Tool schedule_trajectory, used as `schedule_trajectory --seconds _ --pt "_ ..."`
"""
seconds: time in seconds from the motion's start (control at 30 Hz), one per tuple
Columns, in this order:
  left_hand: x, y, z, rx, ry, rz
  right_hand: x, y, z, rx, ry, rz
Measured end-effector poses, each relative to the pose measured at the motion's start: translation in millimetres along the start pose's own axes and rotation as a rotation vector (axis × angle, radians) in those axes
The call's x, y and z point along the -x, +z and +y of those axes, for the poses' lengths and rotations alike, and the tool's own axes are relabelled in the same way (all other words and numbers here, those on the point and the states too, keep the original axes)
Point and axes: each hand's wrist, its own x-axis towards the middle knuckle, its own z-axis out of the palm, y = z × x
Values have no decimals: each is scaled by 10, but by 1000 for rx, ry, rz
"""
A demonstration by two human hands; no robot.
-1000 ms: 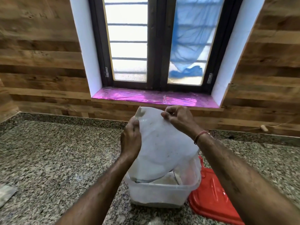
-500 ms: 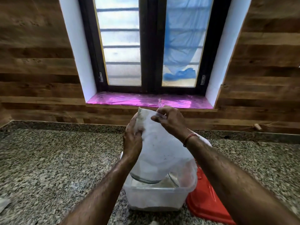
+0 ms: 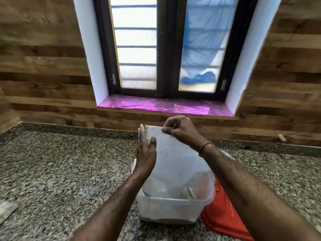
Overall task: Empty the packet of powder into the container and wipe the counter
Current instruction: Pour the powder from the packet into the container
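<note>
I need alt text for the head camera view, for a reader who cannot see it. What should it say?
A person holds a white plastic packet upended into a translucent plastic container; the right hand pinches its top edge, the left hand lies flat against its side. A red plastic lid lies beside the container on the speckled granite counter.
</note>
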Motion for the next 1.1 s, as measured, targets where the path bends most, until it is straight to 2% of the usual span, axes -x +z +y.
schedule_trajectory --seconds 0.1,0.17,0.23,0.3,0.4,0.47,0.5,0.53,0.63,0.7,0.77,0.83,0.9,0.97,1.07,1.1 --pt "-66 -47 127 -10 120 79 11 29 -1 18 -8 52" --pt "-156 -121 190 -34 158 188 31 -5 15 38 -27 -34" --pt "-278 -261 137 28 108 215 70 -92 104 196 -7 -143" --pt "-353 -414 54 136 47 216 146 -259 299 388 68 -148" --pt "-358 -547 -27 231 -3 234 330 -616 600 358 244 -55" --pt "-344 -569 -37 242 -7 211 415 -789 721 346 274 -32" --pt "-338 -563 -44 187 10 179 435 -826 756 348 270 -32" --pt "-337 -546 -30 29 64 149 453 -834 778 353 257 -24" --pt "-321 -426 140 -701 406 89 430 -704 710 335 164 18" --pt "-324 -217 324 -902 549 -41 381 -603 590 319 62 74" --pt "-336 -1 448 -877 590 -90 334 -560 473 316 -12 88" --pt "-351 100 499 -737 544 -51 304 -605 404 297 -21 82" --pt "-394 112 500 -674 490 5 322 -746 406 242 1 182" --pt "-449 61 480 -658 459 30 384 -906 444 300 30 268" --pt "-489 46 473 -624 439 0 473 -1005 487 381 32 89" --pt "-483 63 470 -617 435 -14 484 -1004 514 371 16 128"
